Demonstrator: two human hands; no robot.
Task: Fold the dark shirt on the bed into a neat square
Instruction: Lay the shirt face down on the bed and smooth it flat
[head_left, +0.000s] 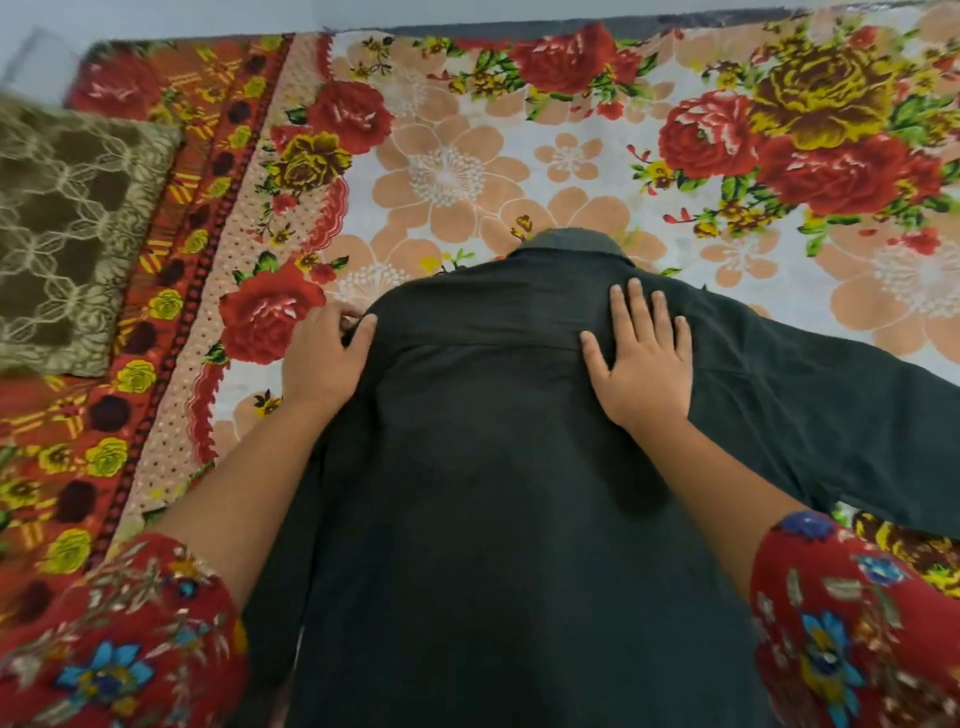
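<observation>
The dark shirt (483, 467) lies back-up on the flowered bed sheet (467, 171), collar pointing away from me. Its right sleeve (841, 415) spreads out to the right; the left sleeve looks tucked in along the left side. My left hand (324, 353) grips the shirt's left shoulder edge, thumb on top and fingers curled around the cloth. My right hand (644, 358) rests flat on the right shoulder area, fingers spread, pressing the fabric down. Both forearms cross over the shirt's lower half.
A brown patterned pillow (67, 234) lies at the left edge of the bed. A grey wall (156, 21) runs behind the bed's far edge. The sheet stretches open beyond the collar and to the right.
</observation>
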